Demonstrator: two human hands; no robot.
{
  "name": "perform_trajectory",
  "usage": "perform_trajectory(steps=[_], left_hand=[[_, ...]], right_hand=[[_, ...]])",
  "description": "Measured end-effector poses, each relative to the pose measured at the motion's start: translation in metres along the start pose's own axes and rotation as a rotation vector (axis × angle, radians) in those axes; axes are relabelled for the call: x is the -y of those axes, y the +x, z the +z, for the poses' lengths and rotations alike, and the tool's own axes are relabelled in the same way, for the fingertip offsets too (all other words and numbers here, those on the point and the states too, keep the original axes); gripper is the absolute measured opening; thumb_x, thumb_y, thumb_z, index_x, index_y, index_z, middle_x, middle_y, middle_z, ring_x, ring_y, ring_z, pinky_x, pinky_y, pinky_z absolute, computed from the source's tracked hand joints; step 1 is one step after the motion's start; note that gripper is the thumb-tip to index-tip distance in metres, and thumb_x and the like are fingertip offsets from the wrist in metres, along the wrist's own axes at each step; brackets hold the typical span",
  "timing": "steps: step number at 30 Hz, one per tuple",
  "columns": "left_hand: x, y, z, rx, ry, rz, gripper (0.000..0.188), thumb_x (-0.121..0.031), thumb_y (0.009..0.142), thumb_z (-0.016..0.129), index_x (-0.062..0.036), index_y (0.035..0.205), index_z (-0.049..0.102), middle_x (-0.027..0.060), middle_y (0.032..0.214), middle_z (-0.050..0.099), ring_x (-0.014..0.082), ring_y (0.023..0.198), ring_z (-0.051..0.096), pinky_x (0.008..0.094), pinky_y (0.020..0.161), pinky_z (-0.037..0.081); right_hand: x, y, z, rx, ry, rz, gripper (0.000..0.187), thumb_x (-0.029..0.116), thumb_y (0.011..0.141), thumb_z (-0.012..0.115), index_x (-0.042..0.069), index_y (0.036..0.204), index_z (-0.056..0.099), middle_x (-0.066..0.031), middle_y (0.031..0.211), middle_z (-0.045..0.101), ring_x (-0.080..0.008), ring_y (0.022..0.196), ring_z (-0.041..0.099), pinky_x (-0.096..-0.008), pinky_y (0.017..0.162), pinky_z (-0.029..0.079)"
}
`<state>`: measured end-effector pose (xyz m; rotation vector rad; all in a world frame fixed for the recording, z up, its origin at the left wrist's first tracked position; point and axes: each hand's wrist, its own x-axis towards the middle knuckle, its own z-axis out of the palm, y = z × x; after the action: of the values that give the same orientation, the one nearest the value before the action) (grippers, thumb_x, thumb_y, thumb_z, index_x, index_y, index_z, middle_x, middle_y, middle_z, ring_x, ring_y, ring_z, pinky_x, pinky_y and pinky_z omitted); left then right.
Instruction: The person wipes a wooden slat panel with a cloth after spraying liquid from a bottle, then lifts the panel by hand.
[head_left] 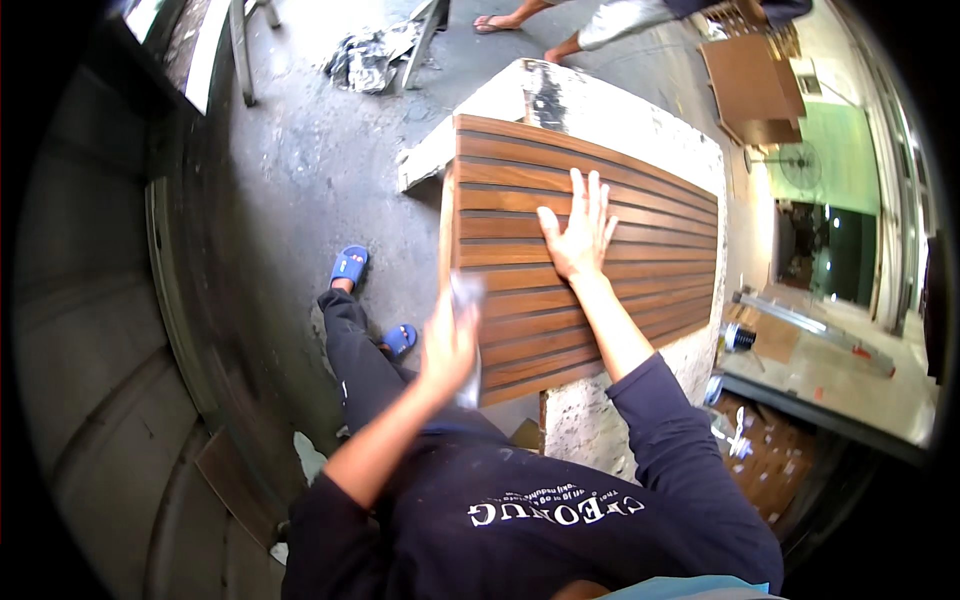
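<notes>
A brown slatted wooden panel (pixel 530 260), with dark grooves between its strips, lies on a white, paint-spotted work table. My right hand (pixel 582 238) rests flat on the panel's face, fingers stretched out and holding nothing. At the panel's left edge, my left hand (pixel 450 345) grips a pale grey cloth-like piece (pixel 467 292) against the edge. Motion blurs this hand and the piece, so whether it is cloth or abrasive sheet cannot be told. The near-left corner of the panel reaches past the table.
The white table (pixel 650 125) extends beyond the panel. At right stands a bench (pixel 830 390) with a metal bar (pixel 815 330). Far off are a person's legs (pixel 625 22), a brown box-like piece (pixel 750 85) and a crumpled sheet (pixel 370 60). A dark wall runs along the left.
</notes>
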<state>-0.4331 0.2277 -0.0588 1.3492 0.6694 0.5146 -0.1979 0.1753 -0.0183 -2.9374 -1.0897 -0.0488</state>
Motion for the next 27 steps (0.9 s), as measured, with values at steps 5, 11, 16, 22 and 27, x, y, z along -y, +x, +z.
perform_trajectory(steps=[5,11,16,22,27], left_hand=[[-0.038,0.194,-0.021,-0.132,0.16,-0.053,0.047,-0.033,0.091,0.051,0.0036,0.12,0.049,0.0277,0.111,0.059,0.0404,0.105,0.056,0.0415,0.091,0.043],[-0.008,0.05,-0.023,0.104,0.217,0.057,0.045,-0.026,0.095,0.049,-0.0005,0.132,0.044,0.0231,0.123,0.054,0.0325,0.116,0.052,0.0366,0.098,0.038],[-0.101,-0.057,-0.074,0.157,0.592,-0.206,0.047,-0.007,0.087,0.055,-0.0013,0.133,0.045,0.0251,0.118,0.058,0.0334,0.106,0.061,0.0368,0.088,0.048],[-0.093,-0.048,0.007,0.618,1.198,0.411,0.069,-0.021,0.079,0.065,-0.0087,0.14,0.037,0.0201,0.146,0.03,0.0361,0.136,0.03,0.0595,0.106,0.023],[-0.05,0.015,0.05,0.653,1.349,0.432,0.07,-0.039,0.087,0.055,-0.0107,0.145,0.028,0.0173,0.15,0.025,0.0347,0.14,0.021,0.0621,0.107,0.018]], right_hand=[[0.014,-0.002,-0.001,0.001,0.065,-0.015,0.083,0.063,0.082,0.05,0.022,0.148,0.018,-0.0129,0.155,0.01,-0.0345,0.143,0.005,-0.0653,0.108,0.005],[-0.003,-0.032,-0.008,-0.018,0.109,0.026,0.085,0.062,0.077,0.057,0.023,0.146,0.024,-0.0097,0.155,0.012,-0.0313,0.143,0.007,-0.0644,0.109,0.005],[-0.009,-0.042,-0.009,-0.061,0.294,-0.006,0.078,0.058,0.081,0.056,0.023,0.144,0.028,-0.009,0.153,0.017,-0.0286,0.142,0.013,-0.0599,0.112,0.006],[-0.094,-0.089,-0.019,-0.127,0.225,0.305,0.07,0.053,0.085,0.055,0.022,0.142,0.029,-0.0094,0.152,0.018,-0.0292,0.14,0.02,-0.06,0.112,0.01],[-0.125,-0.127,-0.007,-0.183,0.204,0.363,0.061,0.047,0.086,0.053,0.021,0.139,0.037,-0.0083,0.151,0.024,-0.0309,0.141,0.018,-0.0609,0.111,0.009]])
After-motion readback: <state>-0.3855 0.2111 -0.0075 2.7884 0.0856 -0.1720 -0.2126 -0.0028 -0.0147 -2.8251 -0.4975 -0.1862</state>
